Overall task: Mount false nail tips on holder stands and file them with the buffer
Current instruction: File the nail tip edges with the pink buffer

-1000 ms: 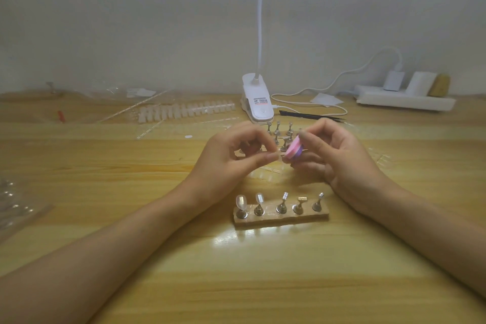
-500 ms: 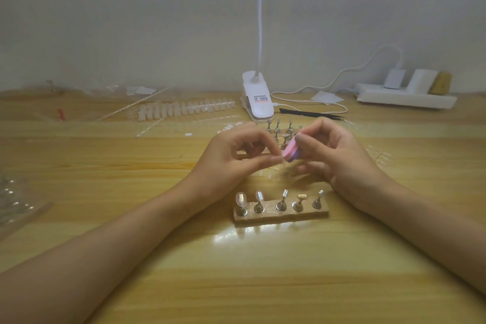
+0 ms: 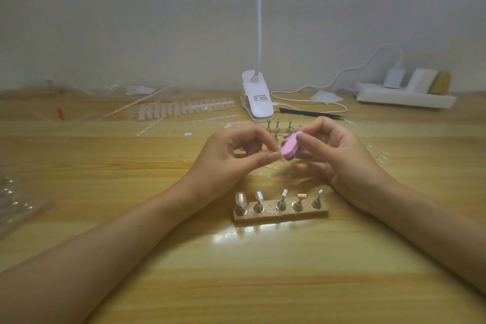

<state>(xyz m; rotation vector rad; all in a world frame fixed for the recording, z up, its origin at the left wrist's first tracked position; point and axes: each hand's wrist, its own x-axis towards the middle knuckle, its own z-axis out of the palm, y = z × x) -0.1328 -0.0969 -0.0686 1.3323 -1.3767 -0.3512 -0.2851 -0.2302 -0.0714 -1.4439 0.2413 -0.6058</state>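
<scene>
My left hand [image 3: 228, 155] pinches a clear false nail tip [image 3: 281, 157] between thumb and forefinger. My right hand [image 3: 334, 152] grips a small pink and purple buffer [image 3: 368, 148], its pink face against the tip. In front of both hands a wooden base [image 3: 281, 214] carries several metal holder stands. The two leftmost stands bear clear nail tips [image 3: 240, 198]; the other three are bare. More loose metal stands [image 3: 278, 126] are grouped behind my hands, partly hidden.
A strip of white nail tips [image 3: 184, 109] lies at the back left among clear plastic. A white clip lamp [image 3: 256, 101], black tweezers [image 3: 310, 113] and a white power strip [image 3: 405, 97] line the back. A plastic bag [image 3: 15, 202] lies at the left edge.
The buffer has shifted a little up and down against the nail tip between the frames. Both hands stay in nearly the same place above the base.
</scene>
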